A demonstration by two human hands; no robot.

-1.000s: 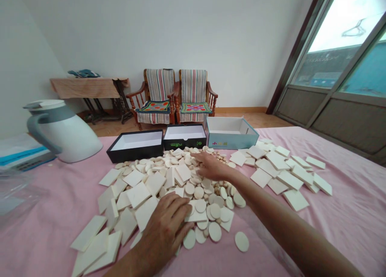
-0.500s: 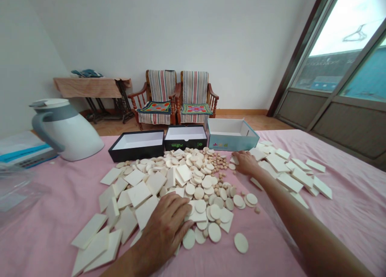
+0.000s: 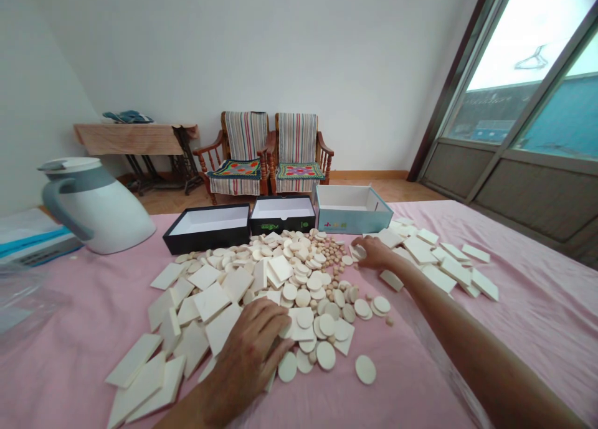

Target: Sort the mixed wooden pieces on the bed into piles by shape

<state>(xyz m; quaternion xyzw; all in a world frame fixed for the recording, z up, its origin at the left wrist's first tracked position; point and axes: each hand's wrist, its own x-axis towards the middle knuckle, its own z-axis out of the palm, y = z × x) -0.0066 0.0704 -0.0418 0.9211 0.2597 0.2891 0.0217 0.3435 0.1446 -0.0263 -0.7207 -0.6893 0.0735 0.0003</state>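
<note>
My left hand (image 3: 255,342) lies palm down over the near left part of a pile of pale wooden pieces. Its fingers are stretched out, touching square wooden tiles (image 3: 212,301) and reaching small wooden discs (image 3: 305,318). At the pile's far right edge, my right hand (image 3: 377,253) curls its thumb and fingers about a wooden disc (image 3: 359,252). Small wooden beads (image 3: 332,249) lie just left of those fingers. One disc (image 3: 365,369) lies apart at the front. To the right of my right hand, more rectangular tiles (image 3: 418,249) lie in a separate heap.
Behind the pile stand two black boxes (image 3: 208,241) (image 3: 283,225) and a light blue box (image 3: 355,222), all open-topped. A white and grey jug (image 3: 105,211) and clear plastic (image 3: 21,298) are at the left on the pink cloth (image 3: 411,379). Two armchairs (image 3: 296,139) stand beyond.
The view has shifted slightly to the right. My right hand's fingers have closed in about a disc at the pile's edge. My left hand stays on the pile.
</note>
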